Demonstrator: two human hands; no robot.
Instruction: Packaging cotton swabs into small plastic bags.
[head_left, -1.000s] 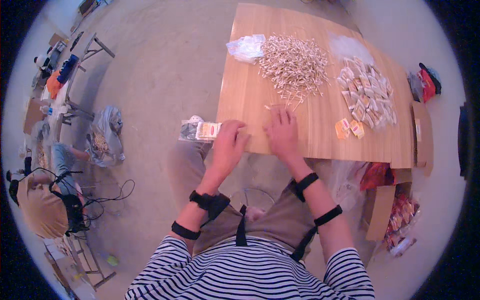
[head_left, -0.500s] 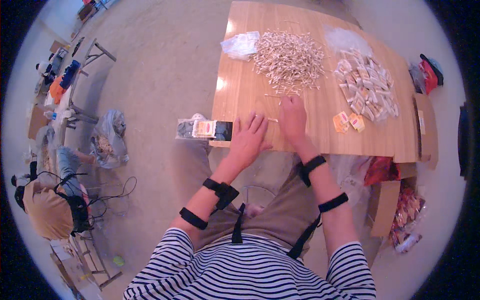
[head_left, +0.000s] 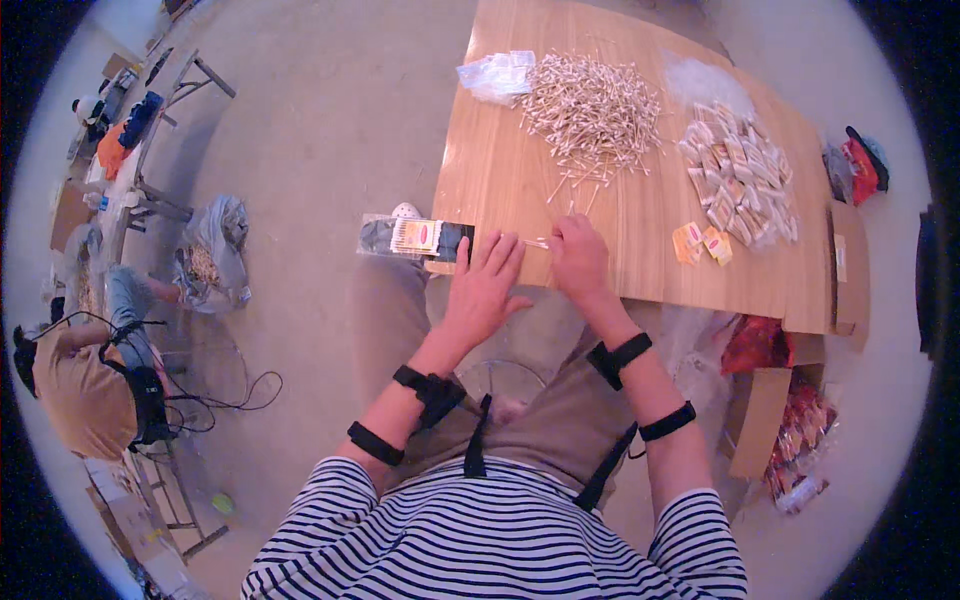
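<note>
My left hand [head_left: 484,292] lies flat near the table's front left corner, fingers stretched out. Its fingertips are beside a black flat piece [head_left: 458,241]. There a clear plastic pouch [head_left: 376,234] with a row of cotton swabs and a yellow-white label card [head_left: 415,237] juts past the table edge. My right hand [head_left: 580,258] is closed, its fingertips at a few cotton swabs [head_left: 536,243] pointing toward my left hand. How many it grips is hidden. Beyond it, loose swabs trail from a big heap of cotton swabs [head_left: 590,110].
Filled swab packets [head_left: 735,170] are piled on the right of the wooden table [head_left: 640,270], with yellow cards [head_left: 690,242] nearer me. Clear plastic bags [head_left: 497,77] lie at the back left. A cardboard box [head_left: 757,420] stands below right. Another person [head_left: 85,390] sits at far left.
My right hand has come slightly nearer me, away from the heap, and sits at the swabs between my hands. The left hand stays flat. The whole view has shifted a little.
</note>
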